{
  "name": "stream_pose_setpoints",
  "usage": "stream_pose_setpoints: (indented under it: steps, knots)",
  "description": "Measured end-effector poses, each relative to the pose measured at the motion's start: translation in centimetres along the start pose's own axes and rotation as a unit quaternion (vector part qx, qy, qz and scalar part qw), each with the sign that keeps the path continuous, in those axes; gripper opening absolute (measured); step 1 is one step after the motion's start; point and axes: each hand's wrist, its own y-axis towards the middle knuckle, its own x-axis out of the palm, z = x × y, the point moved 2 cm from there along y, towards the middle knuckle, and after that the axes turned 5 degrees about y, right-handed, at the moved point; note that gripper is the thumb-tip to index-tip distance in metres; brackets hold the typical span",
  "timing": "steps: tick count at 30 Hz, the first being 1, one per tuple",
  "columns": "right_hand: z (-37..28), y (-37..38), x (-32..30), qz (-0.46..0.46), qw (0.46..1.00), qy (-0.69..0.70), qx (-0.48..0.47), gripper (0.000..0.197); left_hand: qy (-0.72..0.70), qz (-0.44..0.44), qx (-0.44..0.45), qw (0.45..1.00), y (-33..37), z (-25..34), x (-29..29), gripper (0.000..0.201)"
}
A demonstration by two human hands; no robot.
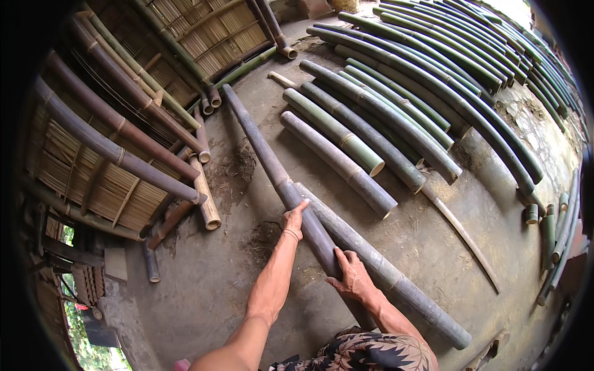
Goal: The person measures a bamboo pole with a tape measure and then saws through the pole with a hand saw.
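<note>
Leaning bamboo poles [111, 153] bound your left. Your left hand [294, 222] clamps fingers on the central dark bamboo pole [314, 230]; so does your right hand [356, 277]. A grey bamboo pole [368, 255] blocks its right; green bamboo poles [337, 133] occupy the floor [427, 250] beyond.

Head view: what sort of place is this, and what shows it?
Probably a bamboo workshop: cut poles lie in rows on the floor, slatted panels are at left, and one long pole is held.
</note>
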Motion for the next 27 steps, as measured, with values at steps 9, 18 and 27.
stream_pose_setpoints:
  steps: [9, 18, 27]
  knots:
    - [11.1, -20.1, -7.6, 0.048, 0.919, -0.284, 0.268, 0.126, -0.003, -0.031, -0.036, 0.999, 2.4, -0.3, -2.9, 0.073]
    - [15.3, -26.3, -11.2, 0.121, 0.950, -0.118, 0.264, 0.078, 0.155, 0.063, 0.040, 0.985, 3.3, -3.0, -1.3, 0.065]
    - [10.8, -17.8, -15.1, 0.190, 0.921, -0.063, 0.335, 0.078, 0.444, 0.119, 0.142, 0.877, 1.0, -0.9, 9.7, 0.099]
